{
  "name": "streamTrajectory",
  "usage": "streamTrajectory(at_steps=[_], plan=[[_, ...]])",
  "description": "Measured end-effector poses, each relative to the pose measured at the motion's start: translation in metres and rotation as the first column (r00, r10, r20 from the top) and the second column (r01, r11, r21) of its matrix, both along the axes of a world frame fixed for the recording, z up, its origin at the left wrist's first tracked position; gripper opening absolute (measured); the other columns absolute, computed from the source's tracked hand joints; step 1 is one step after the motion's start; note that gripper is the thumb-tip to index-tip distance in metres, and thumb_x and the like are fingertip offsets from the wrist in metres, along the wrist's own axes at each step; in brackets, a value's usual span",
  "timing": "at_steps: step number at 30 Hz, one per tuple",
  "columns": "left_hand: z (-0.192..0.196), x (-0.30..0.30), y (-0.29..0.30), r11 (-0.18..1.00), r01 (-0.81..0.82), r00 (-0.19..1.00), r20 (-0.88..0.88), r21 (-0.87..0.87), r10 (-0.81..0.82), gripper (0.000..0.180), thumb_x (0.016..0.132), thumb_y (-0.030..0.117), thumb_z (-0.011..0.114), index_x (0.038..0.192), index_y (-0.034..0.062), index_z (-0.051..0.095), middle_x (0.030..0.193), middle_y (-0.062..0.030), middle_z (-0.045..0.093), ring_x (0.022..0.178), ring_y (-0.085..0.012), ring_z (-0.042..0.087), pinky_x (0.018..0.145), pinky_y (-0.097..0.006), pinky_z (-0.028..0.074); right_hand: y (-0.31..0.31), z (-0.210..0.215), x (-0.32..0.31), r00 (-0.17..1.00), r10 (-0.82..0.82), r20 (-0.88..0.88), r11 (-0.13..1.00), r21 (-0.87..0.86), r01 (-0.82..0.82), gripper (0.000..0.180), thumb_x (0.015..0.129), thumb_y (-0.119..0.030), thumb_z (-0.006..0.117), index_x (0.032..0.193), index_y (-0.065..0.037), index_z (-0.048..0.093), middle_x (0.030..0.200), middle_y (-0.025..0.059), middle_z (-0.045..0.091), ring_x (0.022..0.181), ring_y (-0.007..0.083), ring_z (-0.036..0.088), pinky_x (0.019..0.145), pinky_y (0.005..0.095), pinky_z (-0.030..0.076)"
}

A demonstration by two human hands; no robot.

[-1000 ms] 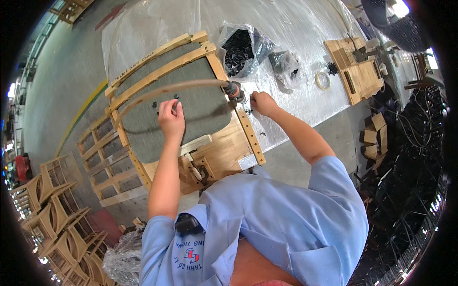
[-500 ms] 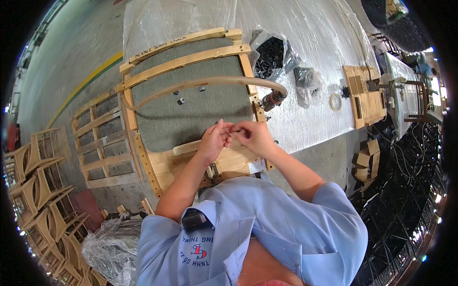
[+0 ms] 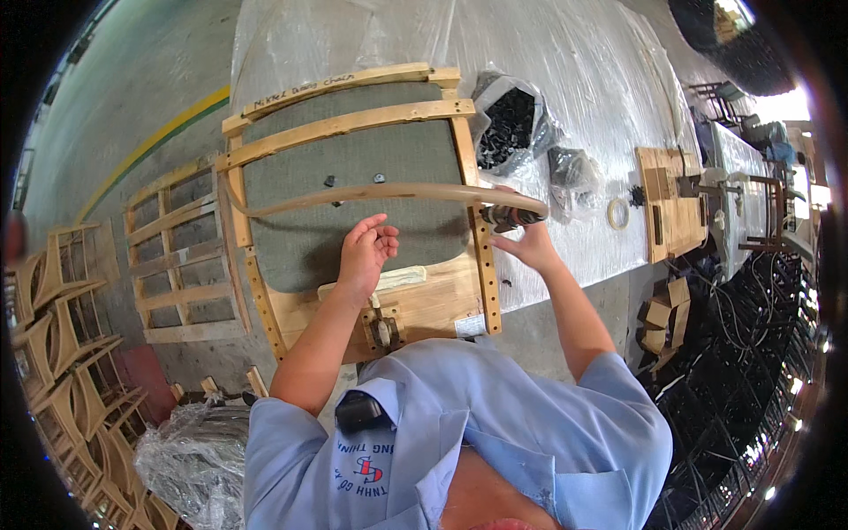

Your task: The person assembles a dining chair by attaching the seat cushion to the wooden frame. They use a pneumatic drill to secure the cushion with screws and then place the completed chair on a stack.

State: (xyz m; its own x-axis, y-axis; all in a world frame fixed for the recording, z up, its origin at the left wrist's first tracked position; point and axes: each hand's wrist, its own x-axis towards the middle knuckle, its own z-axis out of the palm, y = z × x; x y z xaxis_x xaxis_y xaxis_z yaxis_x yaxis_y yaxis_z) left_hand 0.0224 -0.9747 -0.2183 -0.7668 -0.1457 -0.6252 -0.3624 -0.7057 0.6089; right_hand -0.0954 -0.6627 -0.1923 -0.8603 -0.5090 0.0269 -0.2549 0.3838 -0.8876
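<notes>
tool [image 3: 507, 216] looks dark and stubby, its hose [image 3: 406, 190] tan.

Grey-green panel [image 3: 353, 159]; tan hose [image 3: 415, 190]; honey-coloured frame [image 3: 344, 124]; light-blue shirt [image 3: 503, 389]; yellow and green floor stripe [image 3: 162, 145]

The person wears a pale blue shirt [image 3: 521, 415] of smooth woven cloth, creased in soft folds across the front and shoulders. Its short sleeves, left [image 3: 278, 455] and right [image 3: 627, 402], are wide and loose, leaving the forearms [image 3: 320, 358] and hands [image 3: 365, 258] bare. The pointed collar [image 3: 439, 437] lies open at the neck. On the left chest sits a small red emblem [image 3: 365, 467] edged in blue, ringed by dark blue lettering [image 3: 372, 490]. Above it rests a rounded black object [image 3: 359, 412], its kind unclear. The right chest has what looks like a patch pocket [image 3: 590, 496]
</notes>
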Motion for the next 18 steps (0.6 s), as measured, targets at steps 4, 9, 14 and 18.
streamTrajectory(at_steps=[4,9,14,18], plan=[[0.002,-0.006,0.006,0.997,0.066,0.997,-0.036,-0.04,-0.067,0.029,0.106,0.013,0.047,0.131,0.0007,0.053,0.107,-0.0152,0.066,0.087,-0.0191,0.063,0.075,-0.032,0.053,-0.02,0.006,-0.036,0.944,0.272,0.187,0.96,-0.116,-0.254,0.071,0.073,-0.005,0.088,0.138,-0.007,0.059,0.129,0.0082,0.067,0.114,0.0168,0.064,0.1,0.0343,0.051],[0.027,-0.005,0.015,0.968,0.136,0.991,0.025,-0.21,-0.134,0.014,0.106,0.019,0.057,0.108,0.0054,0.058,0.088,-0.0077,0.068,0.072,-0.0148,0.06,0.064,-0.029,0.049,-0.011,0.015,-0.039,0.865,0.24,0.44,0.968,-0.175,-0.18,0.044,0.069,-0.002,0.077,0.114,-0.004,0.074,0.1,0.0053,0.077,0.09,0.0138,0.07,0.084,0.032,0.057],[-0.003,0.009,0.012,0.991,0.072,0.997,0.025,-0.112,-0.07,0.011,0.105,0.013,0.06,0.108,0.0033,0.062,0.089,-0.0077,0.068,0.072,-0.0138,0.063,0.061,-0.029,0.053,-0.034,0.095,-0.034,0.95,0.295,0.097,0.931,-0.25,-0.264,0.033,0.079,-0.013,0.08,0.107,0.0,0.07,0.092,0.006,0.072,0.083,0.0107,0.065,0.077,0.0304,0.054],[0.004,-0.002,0.016,0.996,0.077,0.997,-0.017,-0.052,-0.078,0.01,0.106,0.011,0.058,0.11,0.0036,0.062,0.089,-0.0074,0.069,0.074,-0.014,0.065,0.061,-0.029,0.054,-0.045,0.165,-0.046,0.648,0.62,0.442,0.731,-0.625,-0.273,0.05,0.088,-0.033,0.076,0.122,0.001,0.062,0.079,0.0077,0.064,0.064,0.012,0.063,0.056,0.0263,0.051]])
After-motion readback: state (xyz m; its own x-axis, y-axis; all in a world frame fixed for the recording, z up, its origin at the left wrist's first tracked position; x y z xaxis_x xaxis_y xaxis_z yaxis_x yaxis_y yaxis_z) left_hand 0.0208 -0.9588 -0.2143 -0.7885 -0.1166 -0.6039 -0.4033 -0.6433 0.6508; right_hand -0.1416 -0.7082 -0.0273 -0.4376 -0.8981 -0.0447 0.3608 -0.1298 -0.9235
